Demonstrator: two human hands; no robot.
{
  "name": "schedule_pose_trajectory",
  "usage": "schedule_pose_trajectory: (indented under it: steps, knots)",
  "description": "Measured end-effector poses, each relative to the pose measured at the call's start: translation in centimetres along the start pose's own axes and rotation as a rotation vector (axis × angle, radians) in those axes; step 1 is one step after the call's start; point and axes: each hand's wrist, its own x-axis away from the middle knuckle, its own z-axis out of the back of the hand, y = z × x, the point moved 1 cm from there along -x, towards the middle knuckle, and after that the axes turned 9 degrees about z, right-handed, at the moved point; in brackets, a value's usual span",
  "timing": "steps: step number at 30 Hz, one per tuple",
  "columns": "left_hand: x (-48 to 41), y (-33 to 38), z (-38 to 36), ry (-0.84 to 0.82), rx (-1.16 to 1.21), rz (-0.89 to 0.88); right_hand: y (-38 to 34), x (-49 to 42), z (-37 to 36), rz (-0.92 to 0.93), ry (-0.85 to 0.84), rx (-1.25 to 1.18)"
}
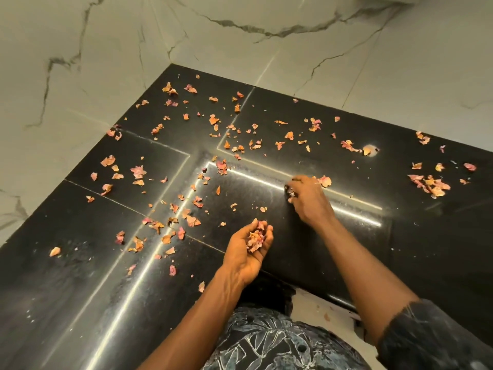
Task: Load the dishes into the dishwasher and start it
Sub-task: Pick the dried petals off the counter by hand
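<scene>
No dishes or dishwasher are in view. A black polished stone counter (293,249) fills the corner, strewn with several dried pink and orange petals (192,220). My left hand (248,252) is palm up and cupped round a small heap of gathered petals (255,240). My right hand (306,198) lies knuckles up on the counter further back, fingers curled at small bits beside a petal (325,180). What the right fingers hold is hidden.
Grey-veined marble wall tiles (240,36) rise behind the counter on two sides. A denser petal cluster (430,184) lies at the right. The counter's front edge (336,299) runs just before my body, with pale floor (320,313) below.
</scene>
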Motion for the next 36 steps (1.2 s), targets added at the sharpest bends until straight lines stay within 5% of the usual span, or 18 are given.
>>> schedule_pose_trajectory:
  steps: [6, 14, 23, 27, 32, 36]
  knots:
    - [0.1, 0.6, 0.2, -0.021, 0.023, -0.028, -0.8, 3.5, -1.4, 0.099, 0.039, 0.082]
    - [-0.8, 0.7, 0.5, -0.045, 0.021, -0.045, -1.4, 4.7, 2.6, -0.284, 0.214, -0.389]
    - [-2.5, 0.8, 1.1, -0.068, -0.013, -0.089, -12.1, 7.4, 2.7, 0.184, 0.047, -0.343]
    - [-2.2, 1.2, 1.4, -0.080, 0.039, -0.094, -12.4, 7.0, 3.1, 0.240, 0.053, -0.317]
    - [-1.3, 2.3, 1.4, -0.085, 0.107, -0.081, -6.0, 4.5, 3.6, -0.093, 0.195, -0.458]
    - [-0.6, 4.0, 1.8, -0.140, 0.144, -0.154, -0.7, 4.8, 1.9, -0.339, 0.043, -0.089]
